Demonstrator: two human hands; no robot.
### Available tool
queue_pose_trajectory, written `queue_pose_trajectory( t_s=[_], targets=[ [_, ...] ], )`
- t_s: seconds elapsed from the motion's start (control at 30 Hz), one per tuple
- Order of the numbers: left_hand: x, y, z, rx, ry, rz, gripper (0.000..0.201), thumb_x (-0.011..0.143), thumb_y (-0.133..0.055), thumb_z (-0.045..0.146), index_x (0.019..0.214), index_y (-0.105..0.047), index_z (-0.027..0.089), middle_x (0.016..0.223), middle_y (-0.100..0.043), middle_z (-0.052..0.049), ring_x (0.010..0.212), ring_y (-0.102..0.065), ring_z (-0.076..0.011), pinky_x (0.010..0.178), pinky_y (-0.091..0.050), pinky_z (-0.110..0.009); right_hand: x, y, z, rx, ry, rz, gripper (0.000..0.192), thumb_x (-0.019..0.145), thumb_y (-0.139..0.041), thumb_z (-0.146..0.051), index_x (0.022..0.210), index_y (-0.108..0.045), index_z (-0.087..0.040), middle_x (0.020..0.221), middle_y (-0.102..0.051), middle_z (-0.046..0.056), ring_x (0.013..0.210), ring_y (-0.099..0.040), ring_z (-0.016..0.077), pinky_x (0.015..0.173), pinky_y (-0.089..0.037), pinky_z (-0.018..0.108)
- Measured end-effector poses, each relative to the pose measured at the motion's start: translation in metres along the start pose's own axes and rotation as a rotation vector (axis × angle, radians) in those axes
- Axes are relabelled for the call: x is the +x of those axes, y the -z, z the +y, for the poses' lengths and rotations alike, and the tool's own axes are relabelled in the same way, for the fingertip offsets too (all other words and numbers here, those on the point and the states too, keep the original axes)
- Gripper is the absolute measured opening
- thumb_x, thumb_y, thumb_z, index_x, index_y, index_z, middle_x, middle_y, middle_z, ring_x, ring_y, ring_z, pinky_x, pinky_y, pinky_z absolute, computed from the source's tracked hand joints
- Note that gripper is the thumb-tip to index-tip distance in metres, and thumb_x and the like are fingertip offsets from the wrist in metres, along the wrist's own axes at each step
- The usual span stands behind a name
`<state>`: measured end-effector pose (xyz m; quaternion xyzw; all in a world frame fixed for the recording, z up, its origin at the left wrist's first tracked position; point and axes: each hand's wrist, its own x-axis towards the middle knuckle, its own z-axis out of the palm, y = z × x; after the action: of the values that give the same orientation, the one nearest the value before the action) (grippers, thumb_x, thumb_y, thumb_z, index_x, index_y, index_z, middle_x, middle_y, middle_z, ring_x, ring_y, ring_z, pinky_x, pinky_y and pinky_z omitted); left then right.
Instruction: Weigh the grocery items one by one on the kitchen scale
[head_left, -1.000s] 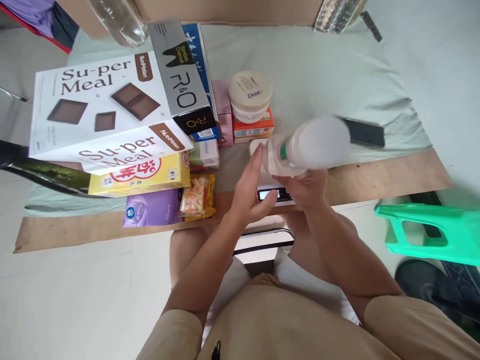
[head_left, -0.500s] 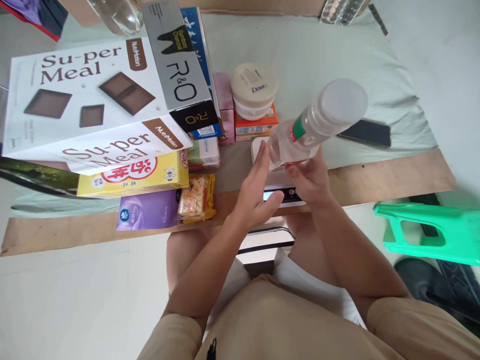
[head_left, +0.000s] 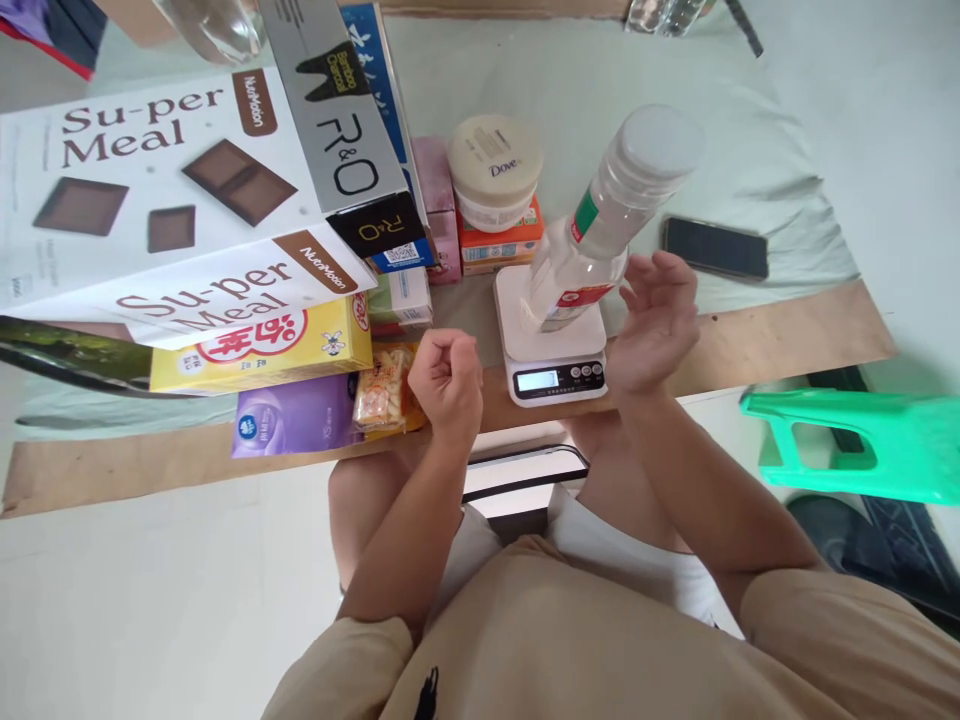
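A clear bottle (head_left: 592, 230) with a white cap and a red-and-green label stands on a white digital kitchen scale (head_left: 517, 310). The scale's small display is lit, but its reading is too small to make out. To the right of the bottle, my right hand (head_left: 654, 325) is apart from it, fingers loosely spread and slightly blurred. My left hand (head_left: 448, 388) is curled into a fist left of the scale, with nothing seen in it. Beside that fist lies a packaged snack (head_left: 381, 390) in a clear and yellow wrapper.
Boxes crowd the left: a white Su-per Meal box (head_left: 172, 130), a grey R&O box (head_left: 341, 130), a yellow box (head_left: 300, 345) and a purple pack (head_left: 296, 420). A Dove tub (head_left: 495, 165) sits on an orange box (head_left: 502, 245). A phone (head_left: 716, 248) lies right; a green stool (head_left: 892, 440) stands beyond.
Both hands have come away from the bottle, which now rests on the scale by itself. My left hand moved left and curled up; my right hand moved slightly right and opened.
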<state>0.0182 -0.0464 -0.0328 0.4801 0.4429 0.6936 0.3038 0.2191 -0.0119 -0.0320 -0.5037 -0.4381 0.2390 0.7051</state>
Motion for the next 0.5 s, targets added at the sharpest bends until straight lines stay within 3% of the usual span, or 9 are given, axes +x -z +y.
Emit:
queue_pose_trajectory(
  t_s=[0.07, 0.2, 0.27, 0.4, 0.5],
  targets=[
    [-0.002, 0.003, 0.007, 0.001, 0.034, 0.015, 0.043, 0.115, -0.053, 0.056, 0.088, -0.060, 0.023, 0.055, -0.042, 0.008, 0.042, -0.038, -0.0076, 0.044, -0.031, -0.023, -0.001, -0.002, 0.002, -0.035, 0.024, -0.010, 0.062, 0.096, -0.039, -0.078, 0.127, -0.064, -0.031, 0.128, -0.072, 0.010, 0.131, -0.071, 0.0316, 0.119, -0.056, 0.058],
    [-0.001, 0.008, 0.015, 0.067, 0.021, -0.069, 0.024, 0.110, -0.060, 0.039, 0.093, -0.067, 0.023, 0.083, -0.064, -0.002, 0.063, -0.057, -0.0121, 0.059, -0.048, -0.027, -0.001, -0.006, 0.004, -0.051, 0.060, -0.027, 0.057, 0.098, -0.038, -0.076, 0.125, -0.063, -0.034, 0.125, -0.071, 0.008, 0.124, -0.073, 0.0299, 0.113, -0.059, 0.055],
    [0.000, 0.011, 0.018, 0.097, 0.017, -0.141, 0.020, 0.100, -0.065, 0.026, 0.080, -0.064, 0.021, 0.090, -0.066, -0.004, 0.073, -0.061, -0.0144, 0.066, -0.051, -0.030, 0.000, -0.007, 0.004, -0.054, 0.069, -0.034, 0.056, 0.098, -0.038, -0.076, 0.124, -0.063, -0.034, 0.124, -0.071, 0.007, 0.121, -0.073, 0.0284, 0.112, -0.059, 0.053],
    [-0.001, 0.019, 0.024, 0.080, 0.074, -0.309, 0.033, 0.096, -0.058, 0.019, 0.064, -0.050, 0.021, 0.062, -0.051, 0.001, 0.056, -0.048, -0.0124, 0.054, -0.038, -0.028, 0.000, -0.006, 0.001, -0.056, 0.064, -0.052, 0.053, 0.097, -0.042, -0.071, 0.123, -0.062, -0.031, 0.125, -0.070, 0.007, 0.119, -0.074, 0.0268, 0.113, -0.059, 0.052],
    [-0.003, 0.019, 0.028, 0.059, 0.096, -0.410, 0.041, 0.109, -0.053, 0.037, 0.071, -0.059, 0.022, 0.053, -0.045, 0.004, 0.047, -0.040, -0.0111, 0.048, -0.033, -0.028, 0.001, -0.005, -0.001, -0.044, 0.065, -0.063, 0.052, 0.095, -0.044, -0.073, 0.122, -0.062, -0.032, 0.126, -0.070, 0.006, 0.118, -0.074, 0.0265, 0.113, -0.059, 0.051]
  ],
)
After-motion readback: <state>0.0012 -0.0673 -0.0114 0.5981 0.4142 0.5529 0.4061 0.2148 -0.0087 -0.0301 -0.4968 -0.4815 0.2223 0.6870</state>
